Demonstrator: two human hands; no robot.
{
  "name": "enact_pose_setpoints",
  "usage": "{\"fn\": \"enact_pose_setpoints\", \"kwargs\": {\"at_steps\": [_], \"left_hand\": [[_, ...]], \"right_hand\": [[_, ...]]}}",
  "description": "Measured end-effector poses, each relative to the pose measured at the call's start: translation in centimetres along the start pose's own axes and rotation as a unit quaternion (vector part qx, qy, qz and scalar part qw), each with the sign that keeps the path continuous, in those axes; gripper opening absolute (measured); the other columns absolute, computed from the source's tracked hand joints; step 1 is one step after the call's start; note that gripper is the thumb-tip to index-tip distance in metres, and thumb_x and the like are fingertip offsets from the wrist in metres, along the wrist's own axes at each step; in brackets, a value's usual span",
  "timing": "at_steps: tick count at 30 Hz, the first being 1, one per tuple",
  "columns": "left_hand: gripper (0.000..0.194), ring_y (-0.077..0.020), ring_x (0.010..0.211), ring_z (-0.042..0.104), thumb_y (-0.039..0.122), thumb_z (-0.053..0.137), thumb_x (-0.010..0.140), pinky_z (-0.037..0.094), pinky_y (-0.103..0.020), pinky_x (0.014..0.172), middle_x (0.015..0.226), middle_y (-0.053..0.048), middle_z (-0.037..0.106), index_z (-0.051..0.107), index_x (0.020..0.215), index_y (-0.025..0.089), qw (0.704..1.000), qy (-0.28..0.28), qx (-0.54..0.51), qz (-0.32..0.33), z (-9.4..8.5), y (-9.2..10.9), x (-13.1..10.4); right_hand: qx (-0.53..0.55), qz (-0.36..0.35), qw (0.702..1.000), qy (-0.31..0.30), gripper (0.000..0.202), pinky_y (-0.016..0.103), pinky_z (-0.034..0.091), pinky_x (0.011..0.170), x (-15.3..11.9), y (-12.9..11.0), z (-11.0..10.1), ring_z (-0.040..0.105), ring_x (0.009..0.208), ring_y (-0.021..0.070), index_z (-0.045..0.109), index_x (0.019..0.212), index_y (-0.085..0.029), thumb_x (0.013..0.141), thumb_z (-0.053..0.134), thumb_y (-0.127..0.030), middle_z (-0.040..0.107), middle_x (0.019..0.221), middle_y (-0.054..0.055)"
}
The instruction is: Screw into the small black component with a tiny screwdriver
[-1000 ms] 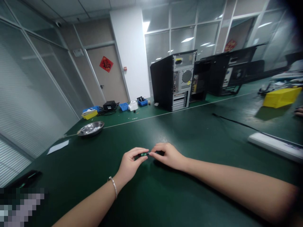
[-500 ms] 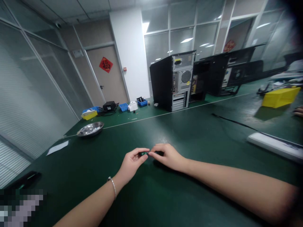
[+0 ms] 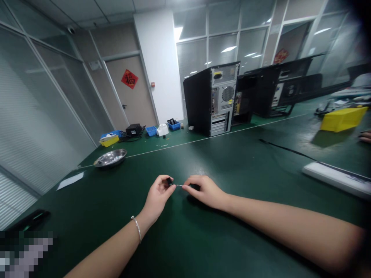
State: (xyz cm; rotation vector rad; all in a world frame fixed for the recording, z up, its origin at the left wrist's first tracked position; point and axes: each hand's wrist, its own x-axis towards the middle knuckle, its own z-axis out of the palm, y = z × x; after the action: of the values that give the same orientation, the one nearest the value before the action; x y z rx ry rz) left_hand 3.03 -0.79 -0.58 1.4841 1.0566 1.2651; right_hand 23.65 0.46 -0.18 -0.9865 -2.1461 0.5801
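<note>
Above the green tabletop (image 3: 188,239), my left hand (image 3: 157,197) pinches a small dark piece (image 3: 169,181) that looks like a little circuit board, partly hidden by the fingers. My right hand (image 3: 206,192) is closed too, thumb against index finger, on a thin light-coloured strip (image 3: 179,185). This strip spans the narrow gap between both hands' fingertips. Whether it is joined to the dark piece I cannot tell. A silvery bracelet circles my left wrist.
A metal bowl (image 3: 110,158) with small pale pieces stands at left, near a white sheet (image 3: 70,180). Computer cases (image 3: 199,100) and small blue bins (image 3: 151,131) line the back. At right are a white bar-shaped object (image 3: 336,177), a yellow bin (image 3: 344,119) and another person's hand (image 3: 365,137).
My left hand has moved slightly left and turned, widening the gap between the fingertips. The piece in it now shows a dark face instead of green. My right hand has stayed in place.
</note>
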Motion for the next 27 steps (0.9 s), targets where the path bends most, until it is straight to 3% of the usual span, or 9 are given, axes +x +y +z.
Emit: {"fn": "enact_pose_setpoints", "kwargs": {"at_steps": [4, 12, 17, 23, 27], "left_hand": [[0.037, -0.0222, 0.111, 0.064, 0.038, 0.069, 0.082, 0.049, -0.037, 0.101, 0.115, -0.011, 0.069, 0.064, 0.111, 0.016, 1.0, -0.026, 0.016, -0.007, -0.11, 0.22, 0.03], [0.025, -0.0195, 0.092, 0.063, 0.034, 0.068, 0.083, 0.05, -0.032, 0.086, 0.097, -0.008, 0.067, 0.072, 0.099, 0.015, 0.995, -0.047, 0.082, 0.005, -0.46, 0.65, -0.04], [0.024, -0.0175, 0.085, 0.059, 0.034, 0.064, 0.086, 0.049, -0.03, 0.081, 0.094, -0.006, 0.063, 0.072, 0.102, 0.018, 0.986, -0.053, 0.154, 0.035, -0.39, 1.01, -0.36], [0.031, -0.0197, 0.103, 0.061, 0.033, 0.059, 0.091, 0.05, -0.033, 0.092, 0.109, -0.008, 0.063, 0.069, 0.118, 0.022, 0.984, -0.059, 0.147, 0.078, -0.16, 0.57, -0.51], [0.028, -0.0197, 0.104, 0.063, 0.034, 0.057, 0.093, 0.051, -0.033, 0.092, 0.112, -0.008, 0.064, 0.069, 0.115, 0.022, 0.985, -0.053, 0.137, 0.085, -0.24, 0.31, -0.43]], "right_hand": [[0.005, -0.006, 1.0, 0.002, 0.028, 0.027, 0.046, 0.072, 0.02, 0.06, 0.04, 0.062, 0.077, 0.016, 0.072, 0.089, -0.02, 0.096, 0.053, -0.04, 0.071, 0.086, 0.004], [0.022, -0.006, 1.0, 0.011, 0.029, 0.027, 0.045, 0.073, -0.01, 0.1, 0.06, 0.062, 0.078, 0.0158, 0.071, 0.089, -0.019, 0.096, 0.052, -0.041, 0.071, 0.086, 0.004], [0.012, -0.006, 1.0, 0.008, 0.029, 0.027, 0.044, 0.071, 0.06, -0.1, -0.03, 0.062, 0.078, 0.0155, 0.071, 0.088, -0.02, 0.097, 0.051, -0.04, 0.07, 0.085, 0.003], [-0.02, -0.002, 1.0, 0.007, 0.028, 0.027, 0.044, 0.07, 0.04, -0.02, -0.06, 0.061, 0.075, 0.0155, 0.071, 0.087, -0.021, 0.097, 0.052, -0.038, 0.069, 0.082, 0.003], [-0.03, 0.01, 0.999, 0.008, 0.026, 0.027, 0.044, 0.07, -0.04, -0.03, -0.09, 0.061, 0.076, 0.0156, 0.072, 0.086, -0.022, 0.097, 0.053, -0.036, 0.069, 0.083, 0.003]]}}
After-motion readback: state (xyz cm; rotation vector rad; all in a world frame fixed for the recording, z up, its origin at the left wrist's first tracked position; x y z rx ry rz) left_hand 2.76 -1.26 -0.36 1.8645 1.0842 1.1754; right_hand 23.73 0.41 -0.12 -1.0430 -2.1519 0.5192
